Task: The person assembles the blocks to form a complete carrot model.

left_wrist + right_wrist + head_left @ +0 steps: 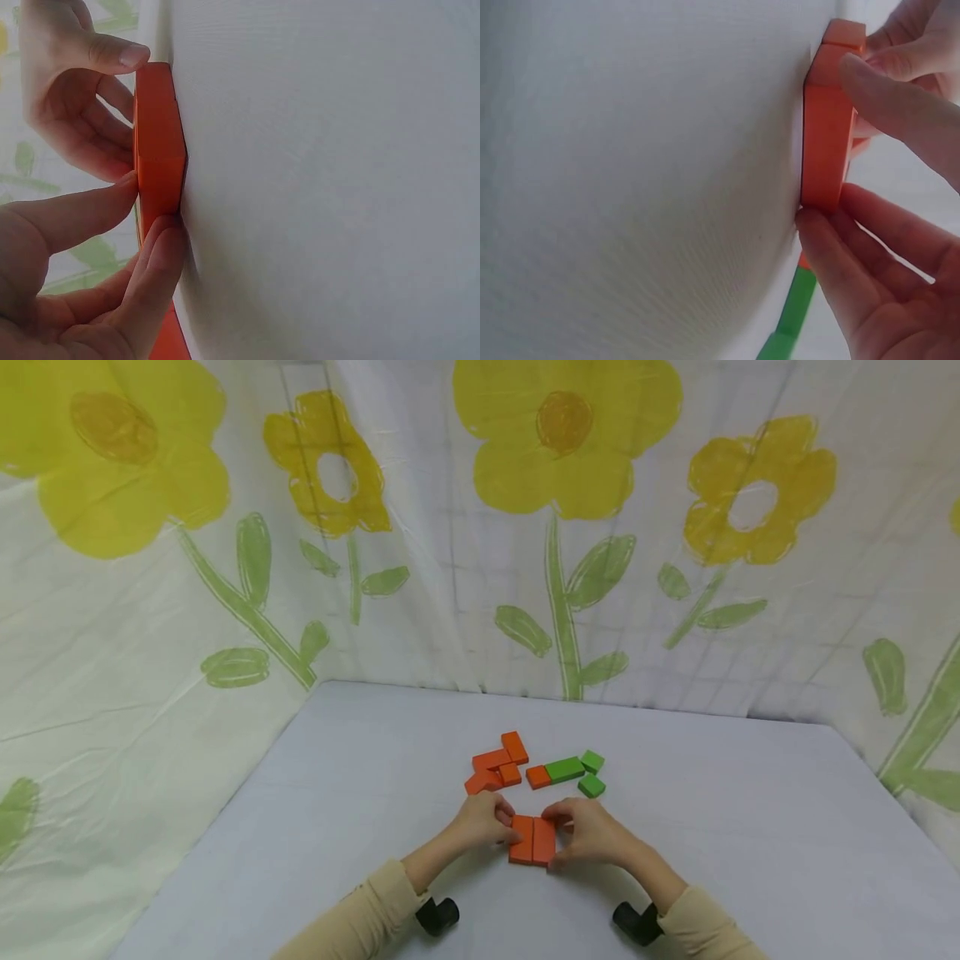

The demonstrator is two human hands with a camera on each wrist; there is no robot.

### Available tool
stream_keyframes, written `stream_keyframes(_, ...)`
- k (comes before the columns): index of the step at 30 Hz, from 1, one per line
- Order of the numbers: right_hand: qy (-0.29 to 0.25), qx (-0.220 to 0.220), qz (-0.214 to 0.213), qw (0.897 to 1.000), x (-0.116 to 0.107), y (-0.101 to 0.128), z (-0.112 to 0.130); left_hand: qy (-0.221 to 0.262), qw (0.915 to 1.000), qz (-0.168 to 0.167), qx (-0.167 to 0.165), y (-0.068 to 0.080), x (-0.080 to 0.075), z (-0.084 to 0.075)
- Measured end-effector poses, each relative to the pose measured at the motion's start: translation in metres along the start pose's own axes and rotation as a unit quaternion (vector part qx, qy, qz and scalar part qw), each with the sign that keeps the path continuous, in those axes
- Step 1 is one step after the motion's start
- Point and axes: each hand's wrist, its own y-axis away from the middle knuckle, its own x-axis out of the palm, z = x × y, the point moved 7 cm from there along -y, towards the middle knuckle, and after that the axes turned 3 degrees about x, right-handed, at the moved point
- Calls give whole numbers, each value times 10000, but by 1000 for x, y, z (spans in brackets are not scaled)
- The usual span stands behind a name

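Orange blocks point(532, 841) pinched together side by side, left hand point(480, 821) and right hand point(592, 831) fingers clamped; next needs squaring them flush.

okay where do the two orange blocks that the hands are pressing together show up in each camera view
Head: the orange blocks lie low centre, side by side between the left hand and right hand.
Left wrist: the orange blocks sit upper left, edge-on against the table.
Right wrist: the orange blocks sit upper right.
Shared landmark: the pale table.
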Motion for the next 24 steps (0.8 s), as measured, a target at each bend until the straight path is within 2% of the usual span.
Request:
stream_keyframes(8, -32, -21, 121, 9999, 0, 1, 3, 261, 9993, 154, -222, 1, -1, 4)
stream_keyframes(19, 126, -82, 95, 9998, -1, 0, 3, 255, 9994, 156, -183, 0, 0, 1)
stream_keyframes(24, 213, 41, 437, 9988, -6, -4, 3, 29, 9997, 118, -196, -1, 0, -1)
